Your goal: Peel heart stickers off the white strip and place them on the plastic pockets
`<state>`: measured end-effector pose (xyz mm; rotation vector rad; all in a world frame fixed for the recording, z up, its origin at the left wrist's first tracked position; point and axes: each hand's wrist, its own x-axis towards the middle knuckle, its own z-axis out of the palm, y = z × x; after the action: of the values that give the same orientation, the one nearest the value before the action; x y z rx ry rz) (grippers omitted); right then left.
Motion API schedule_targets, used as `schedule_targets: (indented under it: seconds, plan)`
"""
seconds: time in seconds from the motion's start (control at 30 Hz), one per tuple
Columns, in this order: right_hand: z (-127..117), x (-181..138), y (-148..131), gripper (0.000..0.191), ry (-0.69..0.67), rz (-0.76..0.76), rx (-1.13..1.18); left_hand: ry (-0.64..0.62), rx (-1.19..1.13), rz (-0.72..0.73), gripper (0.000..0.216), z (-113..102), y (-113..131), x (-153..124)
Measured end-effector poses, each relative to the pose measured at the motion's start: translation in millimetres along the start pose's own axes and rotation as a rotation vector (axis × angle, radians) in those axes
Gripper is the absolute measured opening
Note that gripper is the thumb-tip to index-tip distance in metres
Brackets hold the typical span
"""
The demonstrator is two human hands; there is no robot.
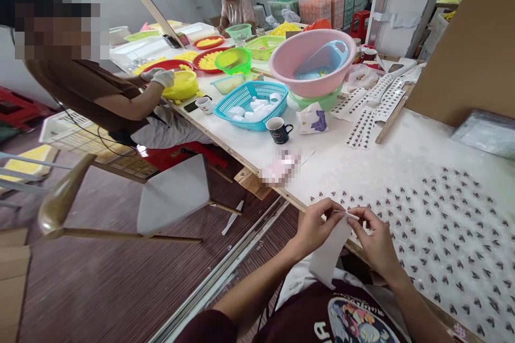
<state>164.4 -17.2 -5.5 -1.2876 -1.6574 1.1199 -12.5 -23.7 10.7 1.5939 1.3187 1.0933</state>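
a pale strip (333,251) is hanging between the left hand (322,222) and the right hand (372,233) beside the table (322,163), its loose end dangling toward seven o'clock, over the lap. handling it well likely means holding its upper edge taut and level, pinching lightly so that nothing is creasing. the left is pinching one side, thumb and fingertips pressing together on it; the right is pinching close beside, nearly touching. both wrists are bending inward, the forearms slanting in from about eight and five o'clock. small dark-marked pieces (426,240) are lying from two to five o'clock, and a black mug (277,131) is standing towards eleven.
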Motion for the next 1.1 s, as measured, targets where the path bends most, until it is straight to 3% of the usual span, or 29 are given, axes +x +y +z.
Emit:
schedule_targets:
  seconds: [0.23, 0.43, 0.73, 0.9, 1.0, 1.1]
  plan:
    - [-7.0, -3.1, 7.3, 0.029, 0.089, -0.037, -0.073, 0.064, -0.086, -0.085, 0.024, 14.7, -8.0, 1.4]
    - [-6.8, -0.7, 11.5, 0.026, 0.148, -0.048, -0.079, 0.043, -0.286, -0.185, 0.034, 23.3, -9.6, -2.5]
    - [-9.3, -2.1, 6.4, 0.007, 0.244, -0.393, -0.188, 0.128, -0.170, -0.204, 0.038, 22.7, -14.1, -2.9]
    - [-16.1, 1.1, -3.3, 0.011, 0.345, -0.241, -0.041, 0.140, -0.182, -0.211, 0.039, 26.0, -14.4, 0.4]
    - [-16.1, 8.8, -6.1, 0.037, 0.194, -0.152, 0.023, 0.109, -0.174, -0.202, 0.040, 29.4, -12.3, 1.6]
    - [-15.3, 14.3, -6.6, 0.042, 0.108, -0.125, 0.074, 0.084, -0.141, -0.175, 0.043, 31.0, -10.4, 1.6]
